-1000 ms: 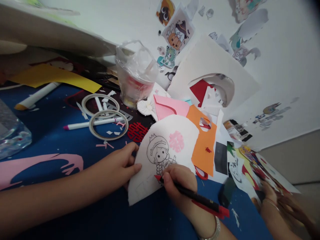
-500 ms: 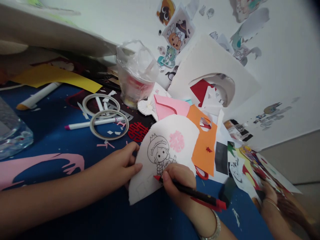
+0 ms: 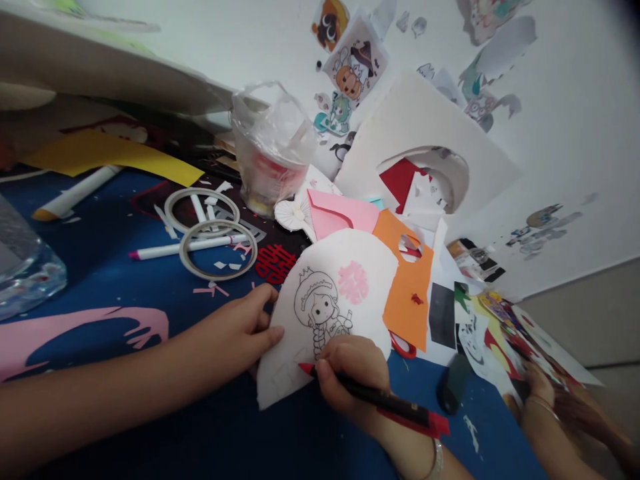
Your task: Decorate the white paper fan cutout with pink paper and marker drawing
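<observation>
A fan-shaped sheet of white paper (image 3: pixel 373 250) lies tilted before me, bearing an outlined cartoon figure with a braid and hat, a pink cut-out pattern and faint pencil lines near its lower edge. My left hand (image 3: pixel 257 323) grips its left edge, thumb on top and fingers curled behind. A black marker (image 3: pixel 383 400) with a red tip and red end is held in my right hand (image 3: pixel 350 370). Its tip is at the lower part of the drawing, beside the braid; whether it touches the paper I cannot tell.
Tape rolls (image 3: pixel 219 250), a white felt-tip pen (image 3: pixel 165 251) and paper scraps lie left of the sheet. Orange paper (image 3: pixel 405 300) and red-handled scissors (image 3: pixel 403 345) are to the right. A plastic-wrapped cup (image 3: pixel 273 160) stands behind. Another person's hand (image 3: pixel 539 393) is at far right.
My right hand has moved slightly left and down with the marker, its tip shifting toward the paper's lower left. My left hand and the paper have stayed in place.
</observation>
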`<state>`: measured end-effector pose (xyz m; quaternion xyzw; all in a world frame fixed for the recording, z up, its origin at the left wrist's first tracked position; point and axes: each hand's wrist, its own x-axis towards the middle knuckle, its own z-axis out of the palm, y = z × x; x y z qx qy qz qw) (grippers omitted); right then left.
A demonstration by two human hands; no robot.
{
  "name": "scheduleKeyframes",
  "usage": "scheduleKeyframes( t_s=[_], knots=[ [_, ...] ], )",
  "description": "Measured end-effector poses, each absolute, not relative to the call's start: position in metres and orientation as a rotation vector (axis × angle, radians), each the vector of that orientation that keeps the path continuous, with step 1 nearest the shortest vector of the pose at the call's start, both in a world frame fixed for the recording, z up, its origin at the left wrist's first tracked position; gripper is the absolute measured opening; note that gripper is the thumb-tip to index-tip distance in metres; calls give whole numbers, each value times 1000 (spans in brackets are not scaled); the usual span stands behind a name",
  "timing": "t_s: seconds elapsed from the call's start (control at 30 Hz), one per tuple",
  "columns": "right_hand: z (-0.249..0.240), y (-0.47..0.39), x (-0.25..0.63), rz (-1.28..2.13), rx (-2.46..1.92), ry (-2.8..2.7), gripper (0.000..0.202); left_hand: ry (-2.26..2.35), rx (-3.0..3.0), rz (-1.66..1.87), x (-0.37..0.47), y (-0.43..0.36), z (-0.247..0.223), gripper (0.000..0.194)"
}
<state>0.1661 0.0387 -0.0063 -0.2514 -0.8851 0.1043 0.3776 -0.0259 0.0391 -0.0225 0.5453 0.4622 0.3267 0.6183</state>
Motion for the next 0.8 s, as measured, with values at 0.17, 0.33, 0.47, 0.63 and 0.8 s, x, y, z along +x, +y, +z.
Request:
scheduleKeyframes(
  t_s=[0.17,0.33,0.47,0.63,0.8],
  knots=[
    [-4,39,165,253,-641,-2286,29,1078,1274,756,-26,40,-23,40],
    [-5,38,166,262,-635,-2288,29,1064,1275,754,-26,39,-23,40],
    [-5,38,167,292,-654,-2312,29,1065,1263,744,-26,39,-23,43],
    [-5,37,168,297,-642,-2349,30,1070,1269,751,-26,39,-24,42],
    [0,41,170,259,-670,-2299,29,1074,1246,753,-26,39,-26,44]
  ],
)
